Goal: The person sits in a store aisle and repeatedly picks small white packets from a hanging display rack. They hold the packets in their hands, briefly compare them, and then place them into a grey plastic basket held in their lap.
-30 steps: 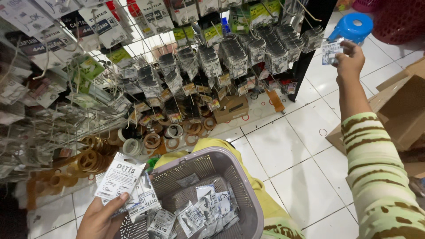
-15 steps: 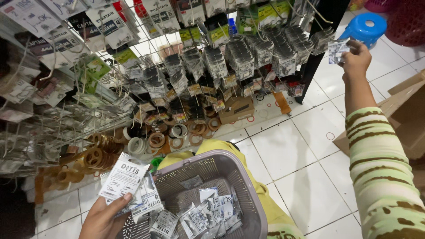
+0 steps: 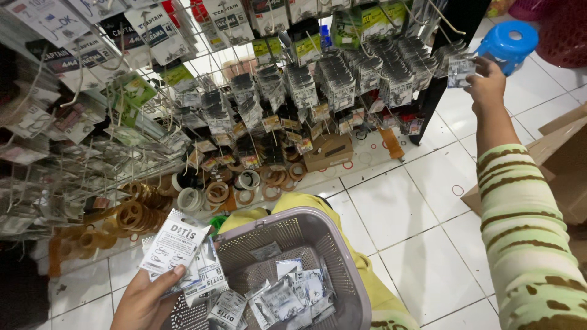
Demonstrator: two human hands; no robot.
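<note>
Restocking partly done: right hand [image 3: 487, 82] pinches a small packet [image 3: 460, 71] at the hook rack [image 3: 342, 67], left hand [image 3: 143, 299] clasps a packet stack [image 3: 177, 247], and more packets fill the basket [image 3: 333, 244].

R hand [image 3: 487, 84] outstretched, pinching; L hand [image 3: 143, 300] low, gripping.

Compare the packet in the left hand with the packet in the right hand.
The left packet is the top of a fanned stack held low beside the basket; the right packet is single, raised at the rack. The left looks bigger, being nearer the camera. Both are white printed packets.
</note>
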